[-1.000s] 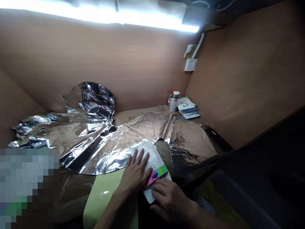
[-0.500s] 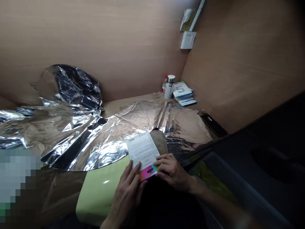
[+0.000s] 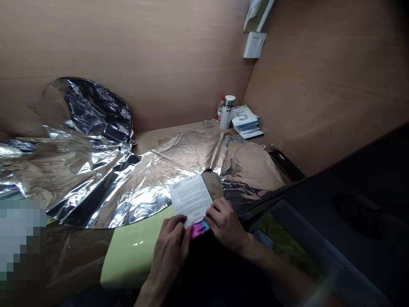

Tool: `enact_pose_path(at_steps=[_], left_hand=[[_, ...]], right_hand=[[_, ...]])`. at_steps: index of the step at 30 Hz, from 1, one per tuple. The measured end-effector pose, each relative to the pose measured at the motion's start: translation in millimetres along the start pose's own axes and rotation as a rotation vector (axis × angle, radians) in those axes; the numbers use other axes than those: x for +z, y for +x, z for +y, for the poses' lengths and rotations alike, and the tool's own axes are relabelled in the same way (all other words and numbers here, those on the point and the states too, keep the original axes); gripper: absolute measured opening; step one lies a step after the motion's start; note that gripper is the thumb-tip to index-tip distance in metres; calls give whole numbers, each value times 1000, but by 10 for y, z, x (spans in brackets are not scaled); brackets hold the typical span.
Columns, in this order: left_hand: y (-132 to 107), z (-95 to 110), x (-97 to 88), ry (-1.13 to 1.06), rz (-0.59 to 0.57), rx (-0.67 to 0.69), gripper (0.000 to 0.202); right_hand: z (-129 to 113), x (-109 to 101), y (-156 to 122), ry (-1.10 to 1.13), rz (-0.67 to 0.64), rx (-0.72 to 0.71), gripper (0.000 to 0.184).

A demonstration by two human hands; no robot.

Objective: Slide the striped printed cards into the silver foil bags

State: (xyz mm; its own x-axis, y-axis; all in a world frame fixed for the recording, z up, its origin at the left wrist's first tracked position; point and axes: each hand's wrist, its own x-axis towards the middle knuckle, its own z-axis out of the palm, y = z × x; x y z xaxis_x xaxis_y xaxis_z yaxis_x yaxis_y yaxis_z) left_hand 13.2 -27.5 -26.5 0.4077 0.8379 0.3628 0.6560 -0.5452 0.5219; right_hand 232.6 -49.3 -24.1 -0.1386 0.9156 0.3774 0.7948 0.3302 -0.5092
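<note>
A white printed card [image 3: 191, 198] with a pink and blue striped lower end lies on the desk over crumpled silver foil [image 3: 128, 179]. My left hand [image 3: 172, 249] pinches the card's lower left corner, fingers curled. My right hand [image 3: 225, 224] grips its lower right edge, fingers bent over it. A pale green sheet [image 3: 136, 251] lies under my left hand.
Brown board walls enclose the desk. At the back right corner stand a metal flask [image 3: 227, 111], a small bottle and a stack of booklets [image 3: 246, 121]. A dark phone [image 3: 286, 165] lies by the right wall. A wall socket [image 3: 254, 44] sits above. A dark bin [image 3: 306, 247] is at lower right.
My hands slid down to the card's coloured end, left hand going from flat on it to pinching its corner. The view tilted downward; the ceiling light left the frame.
</note>
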Motion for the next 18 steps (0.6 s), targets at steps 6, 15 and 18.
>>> enact_pose_path(at_steps=[6, 15, 18], left_hand=[[86, 13, 131, 124, 5, -9, 15], [298, -373, -512, 125, -1, -51, 25], [32, -808, -876, 286, 26, 20, 31]], right_hand=[[-155, 42, -277, -118, -24, -220, 31], [110, -65, 173, -256, -77, -127, 29], [-26, -32, 294, -169, -26, -139, 33]])
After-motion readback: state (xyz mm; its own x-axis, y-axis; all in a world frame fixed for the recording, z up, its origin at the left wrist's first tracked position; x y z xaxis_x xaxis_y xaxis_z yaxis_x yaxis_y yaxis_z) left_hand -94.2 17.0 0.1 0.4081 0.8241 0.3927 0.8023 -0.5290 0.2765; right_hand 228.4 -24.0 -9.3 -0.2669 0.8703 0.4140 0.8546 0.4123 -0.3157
